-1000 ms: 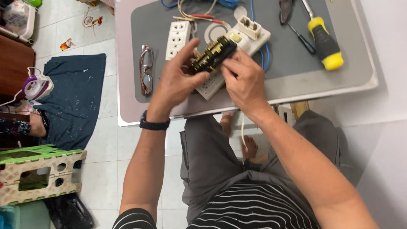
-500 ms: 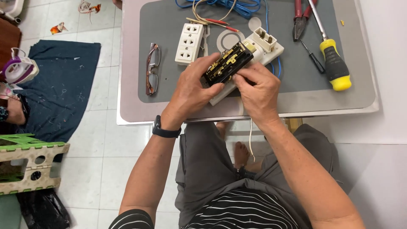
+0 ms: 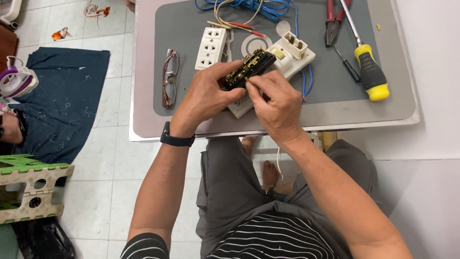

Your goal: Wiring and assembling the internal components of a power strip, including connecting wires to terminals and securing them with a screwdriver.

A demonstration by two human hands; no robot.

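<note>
Left hand (image 3: 207, 98) grips the black socket insert with brass contacts (image 3: 245, 73), lifted just above the grey-topped desk (image 3: 335, 103). Right hand (image 3: 275, 103) pinches its near edge with closed fingertips. Beneath them lies the white plastic socket housing (image 3: 292, 55); brown-framed glasses (image 3: 168, 76) left, yellow-handled screwdriver (image 3: 370, 72) right.

Both my forearms reach forward from my lap and meet over the near edge of the worktop, bare from the elbows down, with a dark band on the left wrist. My left hand (image 3: 208, 96) lies palm down, fingers curled round a black and brass part (image 3: 245, 72) and thumb tucked under. My right hand (image 3: 278, 103) sits just beside it, back upward, with thumb and forefinger pinched together against that same part, the other fingers folded in.
</note>
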